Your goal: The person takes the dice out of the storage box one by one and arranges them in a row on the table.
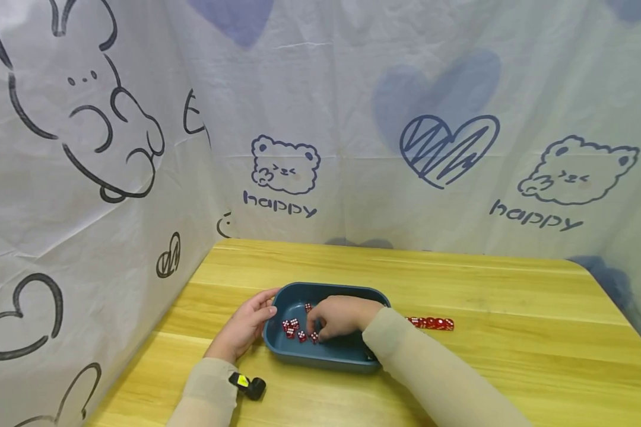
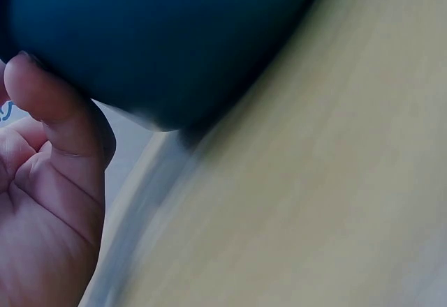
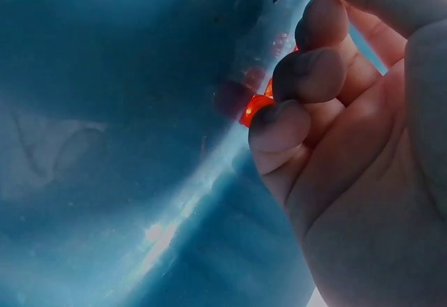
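Observation:
A dark teal rectangular tray (image 1: 328, 359) with rounded corners stands on the wooden table. Its left end is held by my left hand (image 1: 244, 323), thumb on the rim; the left wrist view shows the curled thumb (image 2: 42, 98) against the tray wall (image 2: 160, 35). Inside the tray, my right hand (image 1: 344, 314) reaches down from the right with bent fingers. Thumb and index finger close around a red die (image 1: 314, 337) with white pips. Several more red dice (image 1: 291, 327) lie left of these fingers. Another red die (image 3: 257, 109) glows beside a curled fingertip in the right wrist view.
Right of the tray, a row of red dice (image 1: 432, 323) lies on the yellow wooden table (image 1: 513, 350). A black device (image 1: 250, 385) sits by the left sleeve. White printed sheets (image 1: 347, 196) rise behind and at the left of the table.

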Available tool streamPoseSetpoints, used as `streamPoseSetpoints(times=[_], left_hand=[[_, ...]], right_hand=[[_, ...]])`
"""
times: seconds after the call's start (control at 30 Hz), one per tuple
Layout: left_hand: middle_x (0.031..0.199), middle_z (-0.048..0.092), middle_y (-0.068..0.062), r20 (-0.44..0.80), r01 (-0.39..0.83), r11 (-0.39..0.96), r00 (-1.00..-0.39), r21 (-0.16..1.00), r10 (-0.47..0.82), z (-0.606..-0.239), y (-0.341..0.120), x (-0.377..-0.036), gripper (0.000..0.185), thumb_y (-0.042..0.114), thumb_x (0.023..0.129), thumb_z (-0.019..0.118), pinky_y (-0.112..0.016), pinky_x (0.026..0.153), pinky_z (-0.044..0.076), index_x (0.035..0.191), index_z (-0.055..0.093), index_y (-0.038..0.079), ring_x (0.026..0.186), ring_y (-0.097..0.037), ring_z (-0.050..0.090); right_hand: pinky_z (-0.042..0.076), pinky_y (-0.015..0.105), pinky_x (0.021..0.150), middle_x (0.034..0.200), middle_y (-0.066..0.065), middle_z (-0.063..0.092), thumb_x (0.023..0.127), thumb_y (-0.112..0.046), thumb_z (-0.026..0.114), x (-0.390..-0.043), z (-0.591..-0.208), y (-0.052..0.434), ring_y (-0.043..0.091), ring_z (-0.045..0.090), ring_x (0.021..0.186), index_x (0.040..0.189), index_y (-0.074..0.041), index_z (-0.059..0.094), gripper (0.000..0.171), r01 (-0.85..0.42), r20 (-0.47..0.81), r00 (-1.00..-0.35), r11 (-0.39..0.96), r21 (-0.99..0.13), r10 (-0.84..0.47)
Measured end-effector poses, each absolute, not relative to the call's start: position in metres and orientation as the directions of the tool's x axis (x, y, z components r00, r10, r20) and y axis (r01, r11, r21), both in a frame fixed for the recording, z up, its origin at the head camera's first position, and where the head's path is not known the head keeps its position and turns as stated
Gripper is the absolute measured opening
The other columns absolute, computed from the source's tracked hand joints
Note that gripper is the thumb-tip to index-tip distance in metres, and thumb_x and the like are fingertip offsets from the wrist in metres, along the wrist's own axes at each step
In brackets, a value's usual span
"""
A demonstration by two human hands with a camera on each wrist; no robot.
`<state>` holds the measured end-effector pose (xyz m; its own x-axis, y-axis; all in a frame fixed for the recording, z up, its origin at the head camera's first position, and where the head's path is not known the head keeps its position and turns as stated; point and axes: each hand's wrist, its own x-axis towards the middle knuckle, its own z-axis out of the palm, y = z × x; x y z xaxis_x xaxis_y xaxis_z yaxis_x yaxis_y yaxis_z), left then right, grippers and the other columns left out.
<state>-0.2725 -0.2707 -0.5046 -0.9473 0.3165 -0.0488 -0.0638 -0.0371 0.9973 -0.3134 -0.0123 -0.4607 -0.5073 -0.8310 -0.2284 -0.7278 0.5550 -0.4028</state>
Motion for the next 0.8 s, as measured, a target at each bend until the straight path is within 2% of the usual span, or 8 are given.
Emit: streamPoseSetpoints(times=[0.53,0.8], left_hand=[[0.121,0.055,-0.020,-0.052,-0.069,-0.047,-0.950,0.996,0.308,-0.506,-0.270,-0.272,0.052,0.005,0.104,0.050,-0.029,0.079,0.058,0.154,0.034,-0.003,0.100,-0.019,0.062],[0.126,0.052,-0.026,-0.058,-0.075,-0.041,-0.948,0.996,0.314,-0.506,-0.272,-0.273,0.052,0.007,0.105,0.050,-0.030,0.081,0.058,0.154,0.034,-0.002,0.103,-0.021,0.061]], right_hand=[[0.046,0.023,0.063,0.076,-0.013,0.060,0.092,-0.026,0.073,-0.315,-0.458,-0.011,0.005,0.054,0.068,0.095,-0.032,0.071,0.007,-0.743,-0.177,-0.515,0.539,-0.397,-0.839],[0.046,0.025,0.063,0.076,-0.013,0.059,0.093,-0.026,0.071,-0.315,-0.446,-0.010,0.006,0.053,0.067,0.098,-0.033,0.071,0.008,-0.756,-0.143,-0.521,0.532,-0.382,-0.842]])
